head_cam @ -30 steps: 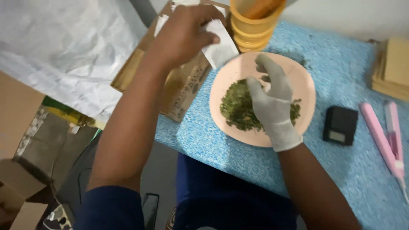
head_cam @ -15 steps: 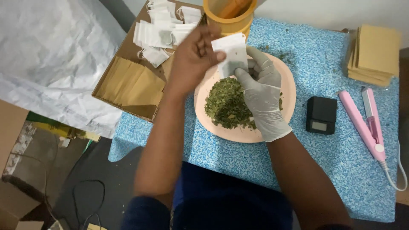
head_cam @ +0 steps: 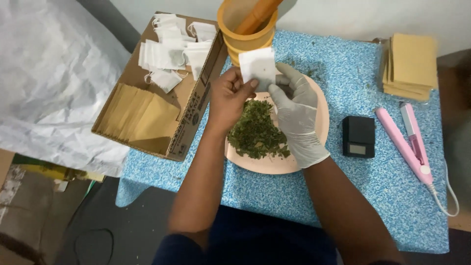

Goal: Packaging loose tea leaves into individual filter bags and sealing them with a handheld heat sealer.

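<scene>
Over the peach plate (head_cam: 321, 122) of dried green herb (head_cam: 256, 131) near the counter's far edge, the bare left hand (head_cam: 230, 98) and gloved right hand (head_cam: 294, 110) both pinch an empty white filter bag (head_cam: 257, 66), apparently opening its mouth; filling calls for a steady pinch.

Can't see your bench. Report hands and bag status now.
Left hand bare, pinching white filter bag. Gloved right hand at bag's opening. Both over plate of dried herb. Nothing obstructing.

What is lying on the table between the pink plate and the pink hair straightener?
In the head view, a small black pocket scale lies between the plate and the straightener.
</scene>
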